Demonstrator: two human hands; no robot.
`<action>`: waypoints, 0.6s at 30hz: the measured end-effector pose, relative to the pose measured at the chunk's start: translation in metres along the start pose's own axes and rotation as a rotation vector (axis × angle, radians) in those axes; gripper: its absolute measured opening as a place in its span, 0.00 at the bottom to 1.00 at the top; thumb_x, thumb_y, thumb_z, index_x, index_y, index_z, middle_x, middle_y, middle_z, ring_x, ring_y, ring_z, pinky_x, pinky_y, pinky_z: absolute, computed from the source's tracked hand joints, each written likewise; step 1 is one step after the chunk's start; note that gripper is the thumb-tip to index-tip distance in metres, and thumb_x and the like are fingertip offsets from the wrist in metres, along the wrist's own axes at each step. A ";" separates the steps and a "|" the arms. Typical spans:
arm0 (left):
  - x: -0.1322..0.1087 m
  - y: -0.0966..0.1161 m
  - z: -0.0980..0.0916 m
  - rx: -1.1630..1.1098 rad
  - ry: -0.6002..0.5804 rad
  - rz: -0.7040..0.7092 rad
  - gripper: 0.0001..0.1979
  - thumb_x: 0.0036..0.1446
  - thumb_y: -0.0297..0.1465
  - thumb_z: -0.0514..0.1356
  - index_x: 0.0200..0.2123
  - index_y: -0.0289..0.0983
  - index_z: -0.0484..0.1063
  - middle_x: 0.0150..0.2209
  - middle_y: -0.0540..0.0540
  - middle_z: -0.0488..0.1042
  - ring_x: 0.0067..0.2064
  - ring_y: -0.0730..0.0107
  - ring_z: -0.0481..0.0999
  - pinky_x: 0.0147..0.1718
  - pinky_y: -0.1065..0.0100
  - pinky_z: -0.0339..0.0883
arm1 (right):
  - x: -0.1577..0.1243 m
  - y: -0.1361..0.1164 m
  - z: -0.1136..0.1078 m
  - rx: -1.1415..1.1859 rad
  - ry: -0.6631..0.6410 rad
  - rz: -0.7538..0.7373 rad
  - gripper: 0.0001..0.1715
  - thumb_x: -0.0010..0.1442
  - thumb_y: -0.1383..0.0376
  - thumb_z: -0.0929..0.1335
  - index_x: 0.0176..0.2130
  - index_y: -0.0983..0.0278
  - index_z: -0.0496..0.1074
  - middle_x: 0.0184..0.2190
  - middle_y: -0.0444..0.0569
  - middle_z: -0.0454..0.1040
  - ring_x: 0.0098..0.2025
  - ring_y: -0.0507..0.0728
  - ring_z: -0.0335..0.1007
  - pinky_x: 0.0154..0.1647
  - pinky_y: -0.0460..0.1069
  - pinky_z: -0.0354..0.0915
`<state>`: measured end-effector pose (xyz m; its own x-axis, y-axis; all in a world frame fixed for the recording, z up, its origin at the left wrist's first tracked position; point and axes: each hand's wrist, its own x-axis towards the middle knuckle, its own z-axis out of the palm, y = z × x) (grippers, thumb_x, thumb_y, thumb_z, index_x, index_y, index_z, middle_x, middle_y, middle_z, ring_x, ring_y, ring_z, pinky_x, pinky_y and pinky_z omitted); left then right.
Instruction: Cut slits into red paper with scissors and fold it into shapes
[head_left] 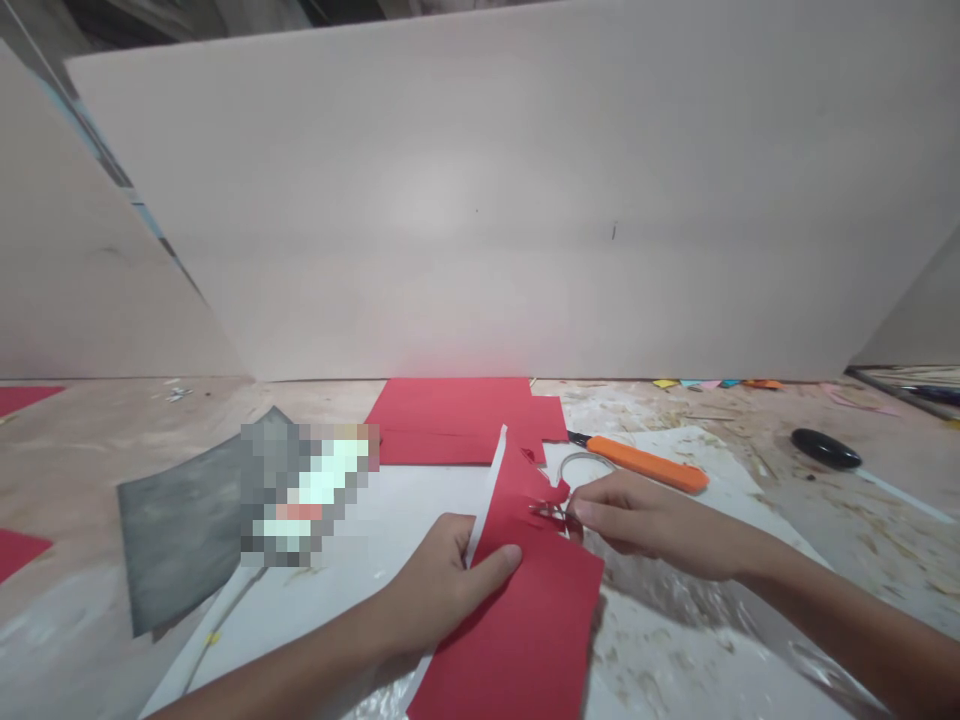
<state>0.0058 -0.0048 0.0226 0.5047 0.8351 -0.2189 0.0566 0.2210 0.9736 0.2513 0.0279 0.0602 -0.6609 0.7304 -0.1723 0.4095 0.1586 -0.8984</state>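
Observation:
My left hand is closed on a sheet of red paper, its thumb on the front and its fingers behind. A white strip runs down the paper's left edge, and its upper right side is cut in an irregular outline. At that cut edge, my right hand is closed around small metal scissors, whose blades meet the paper. The fingers partly hide their handles. Behind the held sheet, more red paper lies flat on the table.
An orange utility knife lies just beyond my right hand. A thin grey loop sits near it. At left are a dark grey sheet and a pixelated phone-like object. A black oval object rests at right. A white board stands behind.

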 end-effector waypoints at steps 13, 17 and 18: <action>0.001 -0.001 0.001 0.008 -0.016 0.006 0.22 0.59 0.46 0.60 0.40 0.31 0.78 0.33 0.40 0.79 0.34 0.60 0.78 0.30 0.68 0.68 | 0.003 0.004 0.005 0.069 -0.046 -0.040 0.28 0.69 0.49 0.59 0.24 0.64 0.58 0.21 0.39 0.54 0.23 0.48 0.47 0.23 0.46 0.45; 0.001 -0.001 0.001 0.018 -0.017 0.033 0.22 0.59 0.46 0.60 0.42 0.31 0.78 0.33 0.40 0.79 0.33 0.61 0.78 0.30 0.69 0.68 | 0.006 0.006 0.008 0.144 -0.049 -0.018 0.28 0.68 0.49 0.60 0.24 0.64 0.58 0.20 0.38 0.53 0.21 0.47 0.45 0.21 0.46 0.44; 0.001 -0.001 0.001 0.022 -0.022 0.025 0.21 0.59 0.45 0.61 0.42 0.31 0.78 0.33 0.40 0.79 0.34 0.61 0.78 0.30 0.69 0.68 | 0.006 0.006 0.008 0.171 -0.050 -0.006 0.28 0.68 0.48 0.60 0.24 0.64 0.57 0.20 0.38 0.53 0.21 0.47 0.44 0.21 0.45 0.43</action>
<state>0.0076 -0.0044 0.0214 0.5252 0.8288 -0.1931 0.0626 0.1886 0.9800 0.2445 0.0283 0.0504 -0.6954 0.6951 -0.1826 0.2953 0.0447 -0.9544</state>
